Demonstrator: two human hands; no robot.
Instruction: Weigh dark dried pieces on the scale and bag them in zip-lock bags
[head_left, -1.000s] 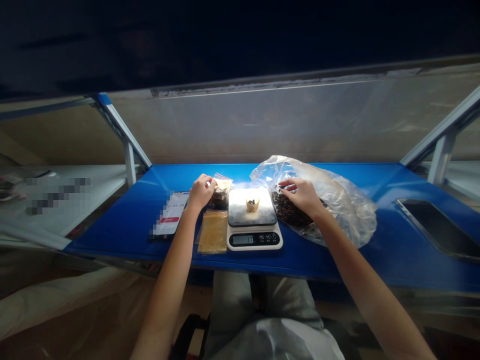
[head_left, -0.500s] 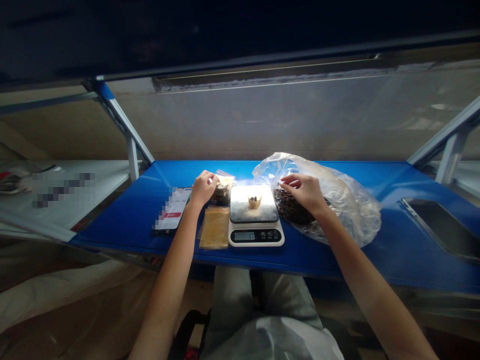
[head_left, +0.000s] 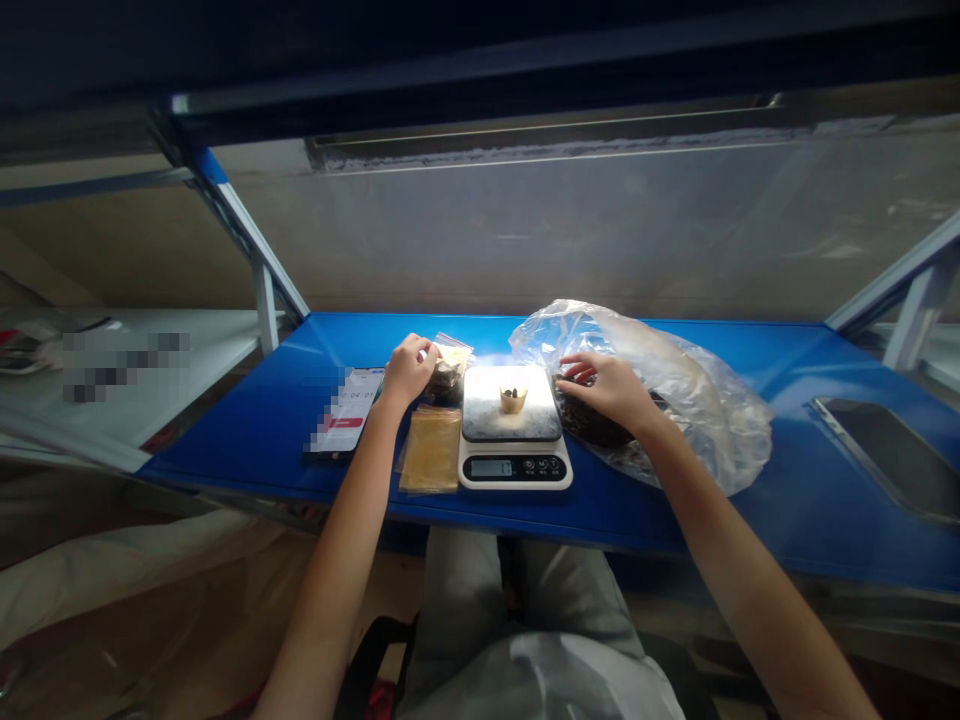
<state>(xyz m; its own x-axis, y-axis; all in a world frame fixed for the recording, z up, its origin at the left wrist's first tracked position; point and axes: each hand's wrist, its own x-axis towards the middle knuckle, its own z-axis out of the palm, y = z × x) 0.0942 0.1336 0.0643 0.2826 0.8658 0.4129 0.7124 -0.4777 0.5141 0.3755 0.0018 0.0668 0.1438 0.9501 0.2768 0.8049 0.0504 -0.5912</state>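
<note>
A white kitchen scale (head_left: pixel 480 482) stands in the middle, its display reading about 17. On its lit plate sits a small tan paper cup (head_left: pixel 514 402) with a few dark pieces inside. To the right, my right hand (head_left: pixel 606 388) reaches over dark, elongated pieces (head_left: pixel 592 422) in a large clear plastic bag (head_left: pixel 701 400); its fingers are apart, with nothing visible between them. My left hand (head_left: pixel 411 368) rests left of the scale, loosely bent fingers beside small filled bags (head_left: pixel 450 372). Nearer me lies a stack of flat yellowish zip bags (head_left: pixel 431 450).
A phone (head_left: pixel 351 410) with a running timer lies left of my left forearm. Another dark-screened phone (head_left: pixel 892 455) is at the right of the blue table (head_left: pixel 247 420). Metal braces (head_left: pixel 255 240) rise at both sides, and a dark shelf (head_left: pixel 480 70) hangs overhead.
My right hand's fingers have spread from a near pinch and sit slightly lower over the dark pieces. The left hand stays put. The view has shifted slightly.
</note>
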